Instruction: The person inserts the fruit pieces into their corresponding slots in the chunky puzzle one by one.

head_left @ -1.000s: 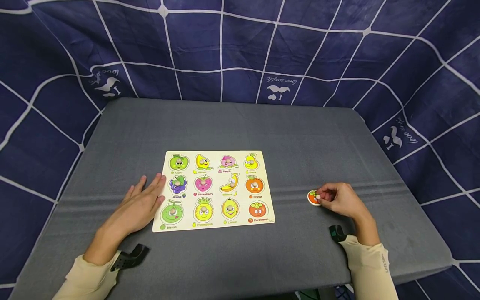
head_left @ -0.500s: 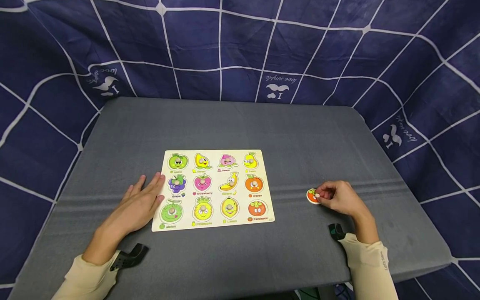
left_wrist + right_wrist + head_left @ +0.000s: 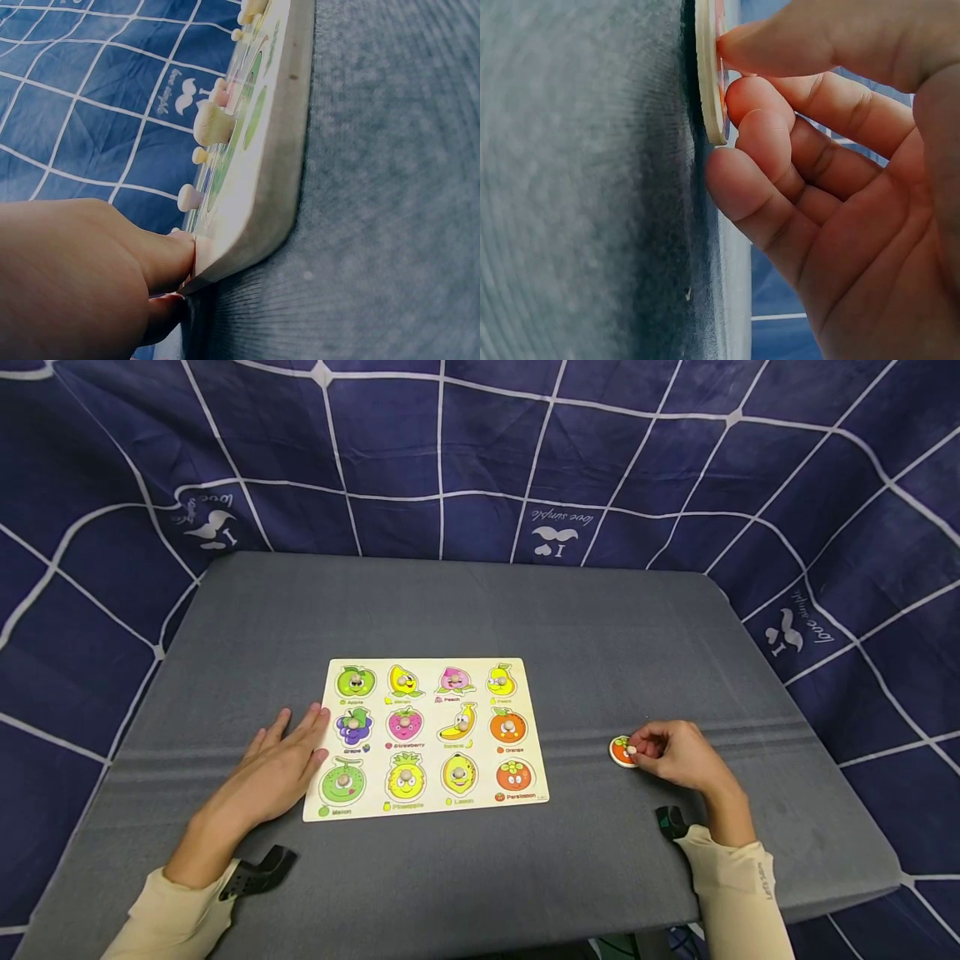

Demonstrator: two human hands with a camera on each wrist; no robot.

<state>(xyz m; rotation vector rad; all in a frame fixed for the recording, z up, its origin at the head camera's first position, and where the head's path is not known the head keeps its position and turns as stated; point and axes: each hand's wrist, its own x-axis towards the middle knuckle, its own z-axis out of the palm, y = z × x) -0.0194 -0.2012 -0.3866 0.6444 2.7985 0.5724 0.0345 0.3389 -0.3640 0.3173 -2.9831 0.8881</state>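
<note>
A wooden fruit puzzle board lies on the grey table, with knobbed fruit pieces set in it. Its persimmon spot, lower right, shows a printed persimmon without a knob. My left hand rests with straight fingers along the board's left edge; in the left wrist view the thumb touches that edge. Well right of the board, my right hand pinches the knob of a round persimmon puzzle piece between thumb and fingers. Edge-on in the right wrist view, the piece is close to the cloth; whether it touches is unclear.
Grey cloth covers the table. A blue curtain with white grid lines stands behind it and along both sides. Black wrist straps are on both arms. Some cables show below the front edge.
My right hand has shifted slightly left with the persimmon piece still pinched. The left hand and the board stay in place.
</note>
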